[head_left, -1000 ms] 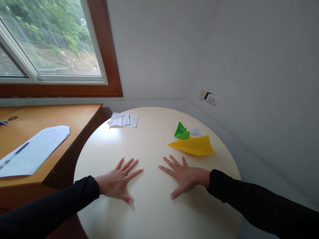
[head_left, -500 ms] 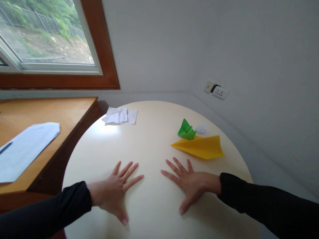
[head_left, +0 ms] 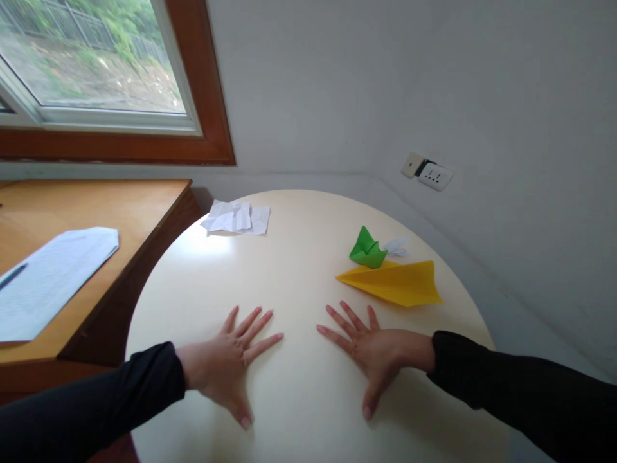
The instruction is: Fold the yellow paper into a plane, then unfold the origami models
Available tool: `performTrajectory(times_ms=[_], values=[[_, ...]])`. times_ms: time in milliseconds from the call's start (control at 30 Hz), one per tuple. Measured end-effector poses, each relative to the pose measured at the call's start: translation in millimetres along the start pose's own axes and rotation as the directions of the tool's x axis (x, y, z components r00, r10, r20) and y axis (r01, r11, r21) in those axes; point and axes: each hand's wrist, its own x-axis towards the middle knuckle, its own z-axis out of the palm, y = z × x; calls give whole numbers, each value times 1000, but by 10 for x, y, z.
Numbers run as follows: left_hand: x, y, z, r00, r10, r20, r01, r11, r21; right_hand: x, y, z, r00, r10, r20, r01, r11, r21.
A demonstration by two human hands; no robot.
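Note:
Both hands rest on the round cream table [head_left: 299, 411] with fingers spread and nothing in them. My left hand [head_left: 226, 363] is on the left half of the tabletop. On the right half lies my right hand [head_left: 373, 354], just in front of a yellow paper airplane [head_left: 400, 283]. Against the airplane's far side sits a green folded paper boat [head_left: 369, 249]. A small white piece of folded paper [head_left: 397, 246], its shape hard to make out, is right behind them. Creased white paper sheets [head_left: 236, 217] overlap near the table's far left edge.
To the left stands a wooden desk [head_left: 139, 199] bearing a sheaf of white paper [head_left: 67, 276] and a dark pen [head_left: 12, 276]. A wood-framed window [head_left: 116, 58] is above it. The grey-white wall at the right carries a power socket [head_left: 436, 175].
The whole view has shifted slightly, so things sit a little higher and further right in the picture. Both hands stay spread on the table; the right thumb looks slightly turned.

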Motion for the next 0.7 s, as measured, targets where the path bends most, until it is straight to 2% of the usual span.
performTrajectory(times_ms=[267,700], values=[[5,2,-4,1000,-4,3,4,1000,7,3,59,89,992,-65,-113,70,997,43],[-17,23,-46,1000,0,12,0,1000,1,-34,-18,-17,1000,-20,-5,20,997,78]])
